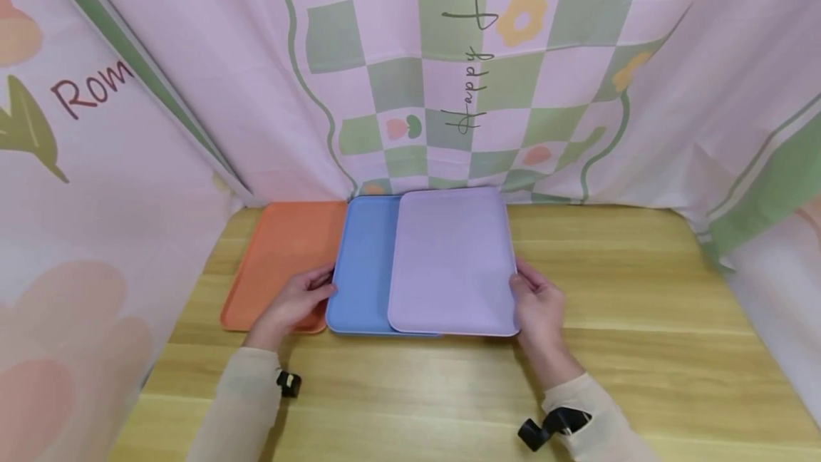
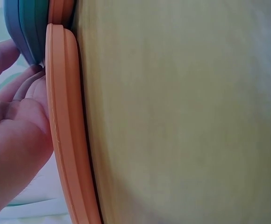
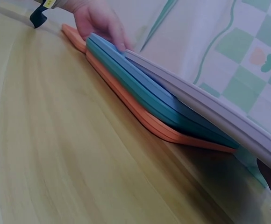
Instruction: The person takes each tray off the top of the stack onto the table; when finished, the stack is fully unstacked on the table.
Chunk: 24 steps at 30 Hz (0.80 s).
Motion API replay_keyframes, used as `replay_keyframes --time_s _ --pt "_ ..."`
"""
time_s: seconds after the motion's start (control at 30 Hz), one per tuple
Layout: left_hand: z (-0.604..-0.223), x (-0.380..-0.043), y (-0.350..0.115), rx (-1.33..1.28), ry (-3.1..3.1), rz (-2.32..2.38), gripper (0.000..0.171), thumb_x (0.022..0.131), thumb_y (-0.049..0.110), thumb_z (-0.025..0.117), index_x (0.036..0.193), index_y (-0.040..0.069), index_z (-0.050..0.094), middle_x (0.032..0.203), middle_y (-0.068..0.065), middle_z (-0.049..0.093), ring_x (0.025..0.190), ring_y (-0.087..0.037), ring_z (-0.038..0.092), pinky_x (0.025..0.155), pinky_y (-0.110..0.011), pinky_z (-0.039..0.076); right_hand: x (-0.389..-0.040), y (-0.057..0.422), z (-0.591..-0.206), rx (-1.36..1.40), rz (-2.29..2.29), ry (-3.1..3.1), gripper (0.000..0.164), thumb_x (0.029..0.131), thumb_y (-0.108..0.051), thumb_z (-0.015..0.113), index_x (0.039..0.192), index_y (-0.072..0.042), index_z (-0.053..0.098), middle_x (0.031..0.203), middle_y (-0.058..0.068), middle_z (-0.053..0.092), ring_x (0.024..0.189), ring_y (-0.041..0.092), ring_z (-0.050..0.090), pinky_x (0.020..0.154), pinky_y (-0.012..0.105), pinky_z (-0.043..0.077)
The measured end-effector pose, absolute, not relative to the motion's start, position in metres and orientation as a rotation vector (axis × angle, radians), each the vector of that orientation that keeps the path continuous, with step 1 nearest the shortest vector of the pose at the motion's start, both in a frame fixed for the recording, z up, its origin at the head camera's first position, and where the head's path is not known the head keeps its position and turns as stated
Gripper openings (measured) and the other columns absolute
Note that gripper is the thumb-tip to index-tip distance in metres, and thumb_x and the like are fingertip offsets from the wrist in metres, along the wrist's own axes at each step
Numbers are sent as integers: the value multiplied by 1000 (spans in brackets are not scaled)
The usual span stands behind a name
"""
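Note:
Three trays overlap at the back of the wooden table: an orange tray at the left, a blue tray over it, and a lilac tray on top. The right wrist view also shows a teal tray between the blue tray and the orange tray. My left hand rests on the orange tray, its straight fingers touching the blue tray's left edge. My right hand grips the lilac tray's right edge, thumb on top. That side of the lilac tray is raised.
A pink, green-checked cloth hangs as a backdrop behind the trays and down both sides. Bare wooden table lies in front of the trays and to their right. Cream sleeves and black wrist mounts sit near the front edge.

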<state>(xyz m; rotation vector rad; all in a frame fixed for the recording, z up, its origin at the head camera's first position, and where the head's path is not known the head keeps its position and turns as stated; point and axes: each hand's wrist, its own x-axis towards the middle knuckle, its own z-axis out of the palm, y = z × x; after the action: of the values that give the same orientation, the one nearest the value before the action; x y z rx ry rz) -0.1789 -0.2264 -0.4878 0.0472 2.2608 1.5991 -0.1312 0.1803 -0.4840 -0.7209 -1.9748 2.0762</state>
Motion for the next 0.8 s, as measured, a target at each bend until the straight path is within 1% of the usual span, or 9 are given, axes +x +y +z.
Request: replay_keyframes --time_s 0.13,0.23,0.47,0.7,0.8 --pt "-488 -179 -226 37 2260 1599 61 110 7 59 166 -1 37 170 -24 40 161 -37 37 129 -51 36 -129 193 -483 -716 2090 -1959 41 107 -9 62 147 0 65 93 -17 74 86 -4 70 76 15 61" --pt "-488 -180 -226 37 2258 1598 61 110 7 59 166 -1 37 170 -23 40 161 -37 37 129 -51 36 -127 204 -482 -732 2095 -1948 43 106 -9 63 148 0 64 88 -24 73 86 -5 70 76 14 60" --pt "-489 -180 -227 44 2262 1586 61 111 9 59 167 1 37 171 -23 39 161 -38 37 129 -53 36 -124 230 -482 -808 2115 -1912 45 105 -9 65 150 1 62 85 -28 74 81 -7 70 72 14 60" --pt "-487 -179 -227 37 2273 1573 61 111 11 60 167 2 37 171 -22 39 161 -38 36 130 -53 35 -120 254 -483 -884 2115 -1930 48 105 -11 67 152 -2 60 85 -28 74 88 -5 71 73 13 59" --pt "-487 -178 -227 37 2276 1570 60 111 11 59 167 1 37 171 -23 39 161 -38 36 130 -53 35 -118 262 -484 -906 2128 -1927 49 105 -12 68 153 -2 60 85 -29 74 88 -5 71 72 13 59"
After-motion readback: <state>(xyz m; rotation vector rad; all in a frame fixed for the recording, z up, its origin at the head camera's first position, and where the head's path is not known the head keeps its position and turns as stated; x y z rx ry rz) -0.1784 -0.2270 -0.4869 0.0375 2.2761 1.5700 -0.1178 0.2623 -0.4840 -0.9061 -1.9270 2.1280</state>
